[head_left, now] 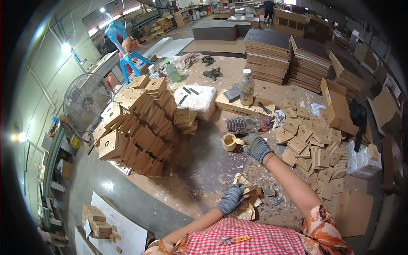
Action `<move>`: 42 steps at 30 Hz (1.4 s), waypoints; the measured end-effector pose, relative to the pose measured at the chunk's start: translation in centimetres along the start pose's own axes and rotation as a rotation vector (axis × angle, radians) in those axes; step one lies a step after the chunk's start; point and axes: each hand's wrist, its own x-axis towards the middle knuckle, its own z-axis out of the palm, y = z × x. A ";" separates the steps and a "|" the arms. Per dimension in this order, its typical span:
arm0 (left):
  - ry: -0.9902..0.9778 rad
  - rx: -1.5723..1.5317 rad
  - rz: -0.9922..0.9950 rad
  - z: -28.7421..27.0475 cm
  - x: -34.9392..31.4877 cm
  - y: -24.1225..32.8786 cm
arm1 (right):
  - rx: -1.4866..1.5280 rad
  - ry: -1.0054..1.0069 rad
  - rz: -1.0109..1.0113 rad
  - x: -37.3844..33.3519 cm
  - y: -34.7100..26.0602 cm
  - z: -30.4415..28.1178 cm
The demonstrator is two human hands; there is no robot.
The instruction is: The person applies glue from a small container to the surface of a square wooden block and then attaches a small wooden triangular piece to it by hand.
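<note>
My left hand [231, 199], in a grey knit glove, is closed around a small wooden block [251, 190] near the table's front edge. Crumpled, glue-stained cloth or paper [244, 211] lies under and around it. Farther off to the right, my right hand [257, 147], gloved the same way, is closed at a short light-coloured handle [240, 141] beside a small tan cup [229, 143]. Whether that handle belongs to the cup or to a brush in it, I cannot tell. The cup's rim looks coated with dried glue.
Stacked drilled wooden blocks [138, 127] rise on the left; loose blocks [314, 144] pile up on the right. Beyond the cup lie a plastic bottle [246, 125] on its side, an upright jar [247, 89] and a white wrapped package [197, 101]. A fan [87, 102] stands at left.
</note>
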 end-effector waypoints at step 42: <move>-0.047 0.063 0.020 -0.2 0.4 0.0 | 0.329 0.166 0.022 -1.2 1.2 5.0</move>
